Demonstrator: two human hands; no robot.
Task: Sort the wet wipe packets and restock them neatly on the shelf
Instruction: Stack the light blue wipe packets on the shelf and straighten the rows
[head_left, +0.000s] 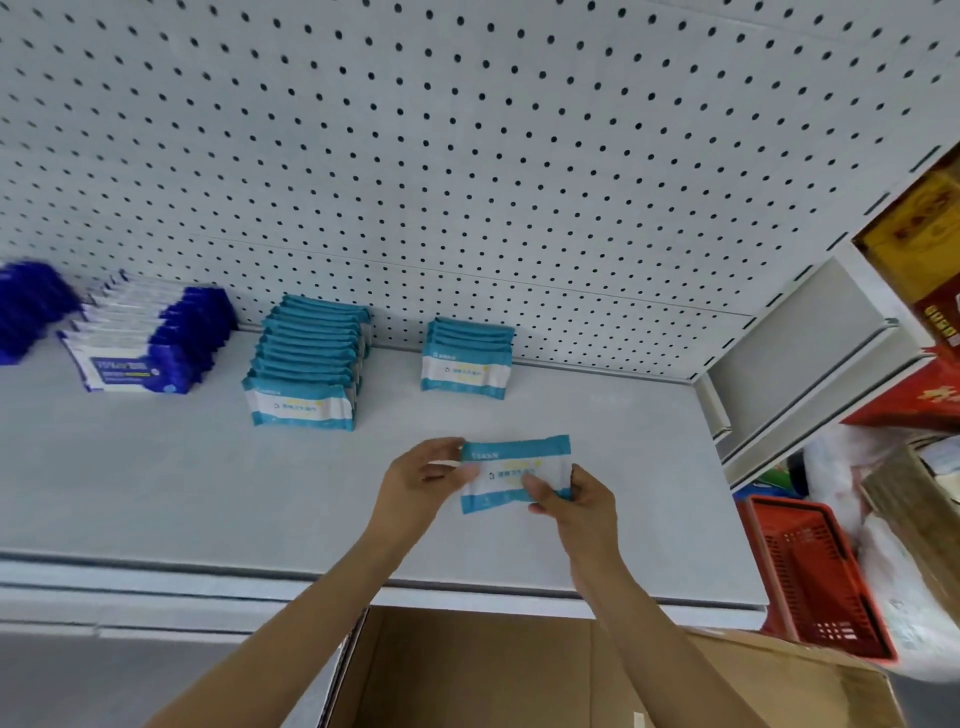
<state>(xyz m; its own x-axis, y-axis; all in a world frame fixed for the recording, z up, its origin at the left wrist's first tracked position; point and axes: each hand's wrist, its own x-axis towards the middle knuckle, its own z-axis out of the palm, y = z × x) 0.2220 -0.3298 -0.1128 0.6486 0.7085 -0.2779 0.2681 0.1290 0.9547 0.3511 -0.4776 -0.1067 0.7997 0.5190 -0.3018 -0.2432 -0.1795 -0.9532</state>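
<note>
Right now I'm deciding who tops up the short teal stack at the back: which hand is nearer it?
Left, slightly. The left hand sits just below the short stack; the right hand is lower, off to its right.

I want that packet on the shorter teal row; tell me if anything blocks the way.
Nothing visible does. Both hands, left hand and right hand, hold the packet above bare shelf, and only open shelf surface lies between it and the shorter teal row behind.
</note>
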